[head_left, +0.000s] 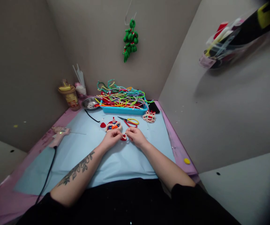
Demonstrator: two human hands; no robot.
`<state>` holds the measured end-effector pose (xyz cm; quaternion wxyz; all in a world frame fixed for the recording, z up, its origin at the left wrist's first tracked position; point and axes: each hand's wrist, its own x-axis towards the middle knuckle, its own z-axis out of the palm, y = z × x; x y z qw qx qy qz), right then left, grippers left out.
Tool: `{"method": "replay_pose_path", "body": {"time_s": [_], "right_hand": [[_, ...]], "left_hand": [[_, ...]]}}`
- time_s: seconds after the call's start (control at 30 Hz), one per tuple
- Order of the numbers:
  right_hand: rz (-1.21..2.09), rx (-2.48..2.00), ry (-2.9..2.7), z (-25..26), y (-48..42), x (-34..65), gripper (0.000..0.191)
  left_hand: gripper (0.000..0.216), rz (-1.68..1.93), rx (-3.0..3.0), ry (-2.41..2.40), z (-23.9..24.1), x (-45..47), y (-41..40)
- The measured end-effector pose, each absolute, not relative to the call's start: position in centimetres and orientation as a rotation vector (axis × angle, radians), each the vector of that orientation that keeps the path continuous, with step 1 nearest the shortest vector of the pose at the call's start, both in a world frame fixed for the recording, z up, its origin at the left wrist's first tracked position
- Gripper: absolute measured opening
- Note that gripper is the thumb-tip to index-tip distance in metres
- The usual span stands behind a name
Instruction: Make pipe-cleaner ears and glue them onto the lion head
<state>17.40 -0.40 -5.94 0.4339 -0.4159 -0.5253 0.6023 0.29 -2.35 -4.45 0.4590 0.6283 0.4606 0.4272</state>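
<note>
A small red piece with a white fuzzy edge (123, 137) is between my hands, above the light blue sheet. My left hand (112, 138) pinches its left side with closed fingertips. On the opposite side, my right hand (136, 136) holds the white edging in a pinch. Just beyond my left hand lies a pipe-cleaner lion head (113, 125) in red and white with blue eyes, an orange nose and a striped horn. Next to it is a loose red fuzzy piece (102, 125). Scissors (130, 122) with yellow and red handles lie slightly open behind my right hand.
A blue tray (125, 110) heaped with pipe cleaners stands at the back, near a metal bowl (91, 103) and a cup (70, 97). A second fuzzy head (149, 117) lies right. The corded glue gun (59, 137) lies left. Walls enclose the table.
</note>
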Motion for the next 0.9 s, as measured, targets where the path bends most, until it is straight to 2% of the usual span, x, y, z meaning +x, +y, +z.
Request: {"method": "replay_pose_path", "body": {"time_s": [0.23,0.47,0.77,0.9], "right_hand": [[1.492,-1.105,-1.318,-5.5,-0.7,17.1,0.017],[1.647,-1.054,-1.194,-4.9,-0.6,17.4,0.035],[1.258,-1.053,-1.512,-5.3,-0.7,17.1,0.022],[1.316,-1.04,-1.449,-5.5,-0.3,17.2,0.023]], "left_hand": [[0.018,1.081,1.693,1.225,-4.6,0.4,-2.2],[0.016,1.199,1.521,1.241,-4.2,0.1,-2.3],[0.018,1.105,1.627,1.175,-4.3,0.4,-2.4],[0.018,1.122,1.584,1.208,-4.5,0.3,-2.2]]}}
